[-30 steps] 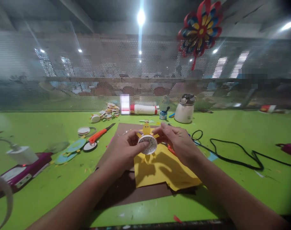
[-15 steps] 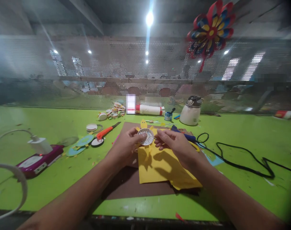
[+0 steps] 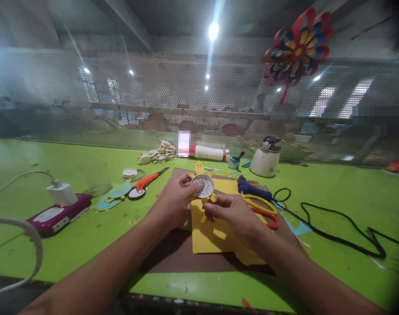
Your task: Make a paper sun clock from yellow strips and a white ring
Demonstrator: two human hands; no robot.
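Note:
My left hand pinches a small round white paper disc with yellow paper petals sticking out around it. The piece is held just above a yellow paper sheet lying on a brown board. My right hand sits just below and right of the disc, fingers curled, fingertips at its lower yellow petals. What those fingertips grip is too small to make out.
Blue glue gun, yellow and red scissors and a black cable lie right. An orange knife, paper discs, a purple device with charger lie left. A white jar, glue tube and mesh wall stand behind.
My right hand has dropped from the disc's right side to below it, uncovering the glue gun and scissors. The view has shifted left. The left hand keeps holding the disc.

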